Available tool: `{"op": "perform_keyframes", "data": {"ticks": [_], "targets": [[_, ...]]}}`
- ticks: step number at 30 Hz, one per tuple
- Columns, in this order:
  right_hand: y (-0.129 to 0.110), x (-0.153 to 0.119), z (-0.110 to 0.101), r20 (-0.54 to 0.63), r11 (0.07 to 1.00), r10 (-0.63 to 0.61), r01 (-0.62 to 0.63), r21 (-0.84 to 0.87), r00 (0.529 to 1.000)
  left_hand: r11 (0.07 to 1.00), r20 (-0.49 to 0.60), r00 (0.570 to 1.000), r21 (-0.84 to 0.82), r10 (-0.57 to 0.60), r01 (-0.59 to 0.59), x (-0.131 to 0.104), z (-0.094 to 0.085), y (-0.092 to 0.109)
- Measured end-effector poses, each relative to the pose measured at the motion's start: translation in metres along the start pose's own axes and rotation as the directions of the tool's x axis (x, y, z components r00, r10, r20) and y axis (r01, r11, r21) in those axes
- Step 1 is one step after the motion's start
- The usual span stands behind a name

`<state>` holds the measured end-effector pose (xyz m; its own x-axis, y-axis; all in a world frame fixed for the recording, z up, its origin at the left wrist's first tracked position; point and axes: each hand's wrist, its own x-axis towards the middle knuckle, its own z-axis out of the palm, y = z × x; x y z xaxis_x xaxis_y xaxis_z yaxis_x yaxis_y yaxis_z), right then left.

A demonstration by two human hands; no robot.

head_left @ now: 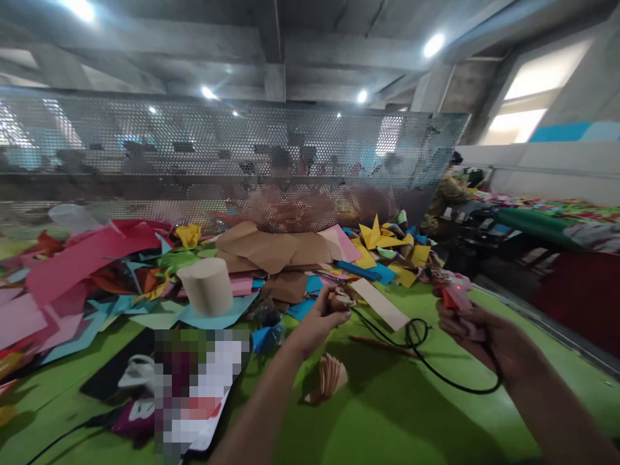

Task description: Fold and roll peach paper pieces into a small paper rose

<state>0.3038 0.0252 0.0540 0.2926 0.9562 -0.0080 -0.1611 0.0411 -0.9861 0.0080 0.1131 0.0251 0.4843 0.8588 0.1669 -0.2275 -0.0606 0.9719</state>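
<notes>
In my right hand (467, 326) is a pink glue gun (458, 289) with a small red light, its nozzle end pointing up and left. The fingers wrap round its handle, and a black cord (436, 382) loops from it over the table. My left hand (320, 323) pinches a small brown and cream paper piece (343, 298) between thumb and fingers; its exact shape is hard to make out. Below that hand, a stack of pleated cream and brown paper (329, 378) lies on the green table (387, 420). A cream paper strip (382, 303) lies between the hands.
Coloured paper sheets and scraps (97, 258) heap along the back and left, around a cream paper roll (206, 287). A white power strip (140, 374) sits at the left. Behind rises a perforated metal screen (194, 155). Another person (445, 190) sits at the far right.
</notes>
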Motion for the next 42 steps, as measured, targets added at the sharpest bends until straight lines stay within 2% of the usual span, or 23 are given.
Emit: {"op": "perform_keyframes", "data": {"ticks": [2,4,7,12,16,19,24,28,32,36,39,42], "targets": [[-0.001,-0.001,0.022,0.09,0.999,-0.016,0.012,0.047,0.996,0.998,0.008,0.999,-0.048,-0.05,0.05,-0.001,0.0,0.002],[-0.002,0.0,0.04,0.161,0.998,-0.054,0.057,-0.013,0.985,0.994,0.001,0.998,-0.078,-0.07,0.07,-0.002,0.001,0.003],[-0.003,0.001,0.057,0.182,0.984,-0.087,0.112,-0.135,0.979,0.992,0.025,0.998,-0.107,-0.066,0.068,-0.001,0.001,0.002],[-0.002,-0.004,0.071,0.22,0.96,-0.075,0.13,-0.248,0.973,0.991,0.062,0.998,-0.127,-0.029,0.037,0.002,-0.001,-0.003],[-0.003,-0.007,0.081,0.246,0.956,-0.162,0.214,-0.2,0.956,0.992,0.095,0.995,-0.121,-0.012,0.023,0.004,-0.001,-0.008],[-0.003,-0.009,0.092,0.279,0.945,-0.202,0.262,-0.194,0.939,0.998,0.102,0.995,-0.069,0.002,0.005,0.005,-0.001,-0.012],[0.0,-0.013,0.112,0.313,0.918,-0.174,0.269,-0.29,0.934,0.996,0.14,0.988,0.048,0.07,-0.077,0.003,0.001,-0.016],[0.003,-0.015,0.12,0.343,0.902,-0.15,0.27,-0.336,0.927,0.996,0.172,0.981,0.011,0.085,-0.088,0.002,0.003,-0.015],[0.012,-0.016,0.124,0.342,0.92,-0.083,0.204,-0.336,0.936,0.994,0.17,0.98,0.033,0.1,-0.107,0.001,0.004,-0.015],[0.019,-0.018,0.125,0.365,0.933,-0.094,0.21,-0.293,0.926,0.991,0.16,0.979,0.032,0.125,-0.132,0.001,0.005,-0.015],[0.018,-0.02,0.127,0.379,0.93,-0.116,0.234,-0.283,0.918,0.995,0.155,0.985,-0.077,0.081,-0.07,0.002,0.006,-0.015],[0.013,-0.02,0.129,0.366,0.941,-0.098,0.206,-0.269,0.925,0.978,0.169,0.985,-0.207,0.025,0.011,0.004,0.006,-0.016]]}}
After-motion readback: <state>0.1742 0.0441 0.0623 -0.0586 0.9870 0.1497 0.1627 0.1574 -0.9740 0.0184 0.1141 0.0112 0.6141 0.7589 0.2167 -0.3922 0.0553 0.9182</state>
